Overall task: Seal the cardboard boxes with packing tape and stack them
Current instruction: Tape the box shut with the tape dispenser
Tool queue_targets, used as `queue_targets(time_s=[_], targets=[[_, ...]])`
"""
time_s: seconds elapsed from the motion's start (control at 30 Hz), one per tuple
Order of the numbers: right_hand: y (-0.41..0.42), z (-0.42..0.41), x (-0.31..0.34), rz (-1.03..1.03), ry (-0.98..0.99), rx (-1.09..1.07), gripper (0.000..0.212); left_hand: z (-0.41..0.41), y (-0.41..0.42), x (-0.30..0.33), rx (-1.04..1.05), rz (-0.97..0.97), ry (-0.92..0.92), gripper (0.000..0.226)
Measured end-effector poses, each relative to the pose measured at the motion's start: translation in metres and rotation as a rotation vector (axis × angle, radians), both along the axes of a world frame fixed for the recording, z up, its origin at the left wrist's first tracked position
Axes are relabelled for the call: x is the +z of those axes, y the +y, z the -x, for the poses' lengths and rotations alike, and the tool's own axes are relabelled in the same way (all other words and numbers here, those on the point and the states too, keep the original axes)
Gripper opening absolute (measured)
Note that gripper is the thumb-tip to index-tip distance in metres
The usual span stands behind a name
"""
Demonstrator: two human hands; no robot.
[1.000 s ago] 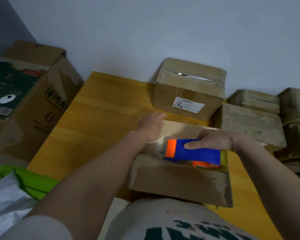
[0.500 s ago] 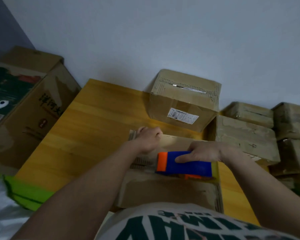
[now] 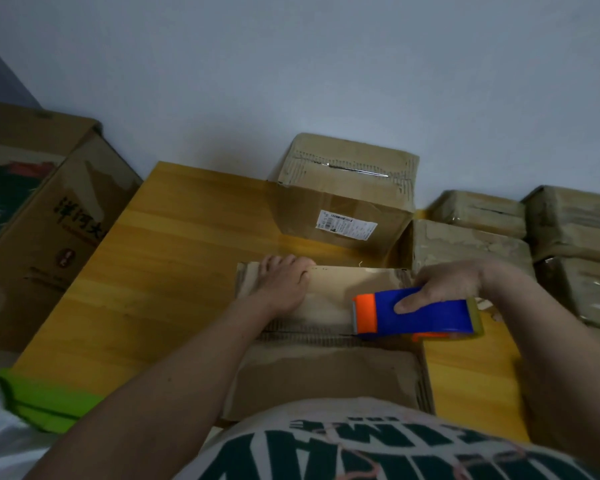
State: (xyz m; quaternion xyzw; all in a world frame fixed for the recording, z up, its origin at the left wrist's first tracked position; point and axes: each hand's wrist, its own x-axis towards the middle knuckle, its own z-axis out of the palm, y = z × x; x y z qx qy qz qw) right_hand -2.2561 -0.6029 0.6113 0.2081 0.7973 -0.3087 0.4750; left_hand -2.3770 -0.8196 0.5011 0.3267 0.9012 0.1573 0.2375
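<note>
Left hand (image 3: 284, 289) presses flat on the box (image 3: 326, 341); right hand (image 3: 444, 285) grips the dispenser (image 3: 416, 315): draw it evenly along the seam.

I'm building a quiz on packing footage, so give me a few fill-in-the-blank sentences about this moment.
1. The right hand grips a blue and ____ tape dispenser.
2. The left hand presses on the near ____.
3. The box with the white label stands on the ____ table.

Missing: orange; box; wooden

A packing room: taped cartons (image 3: 471, 244) piled around a wooden table (image 3: 174, 258).
</note>
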Motion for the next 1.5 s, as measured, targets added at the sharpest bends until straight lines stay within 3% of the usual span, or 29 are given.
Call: queue_targets(time_s=[0.2, 0.7, 0.9, 1.07, 1.2, 1.3, 1.4, 1.5], targets=[[0.005, -0.003, -0.007, 0.021, -0.010, -0.034, 0.044, -0.023, 0.025, -0.006, 0.024, 0.066, 0.142, 0.048], [-0.003, -0.008, -0.004, 0.080, 0.012, -0.090, 0.024, -0.029, 0.025, -0.012, 0.063, -0.086, 0.165, 0.036], [0.001, -0.012, -0.004, 0.070, 0.053, -0.041, 0.018, -0.041, 0.040, -0.003, 0.065, 0.119, 0.162, 0.041], [0.008, -0.010, -0.008, 0.051, 0.043, -0.005, 0.036, -0.054, 0.055, -0.004, 0.087, 0.006, 0.133, 0.039], [0.019, -0.017, -0.010, 0.070, 0.054, 0.001, 0.031, -0.056, 0.057, -0.009, 0.122, -0.104, 0.113, 0.035], [0.033, -0.030, -0.013, 0.027, 0.039, 0.036, 0.043, -0.056, 0.056, -0.013, 0.152, -0.123, 0.131, 0.035], [0.062, -0.054, -0.010, -0.015, -0.018, 0.006, 0.042, -0.057, 0.057, -0.012, 0.151, -0.139, 0.143, 0.046], [0.083, -0.070, -0.010, -0.010, -0.035, -0.061, 0.047, -0.058, 0.057, -0.013, 0.083, -0.056, 0.210, 0.045]])
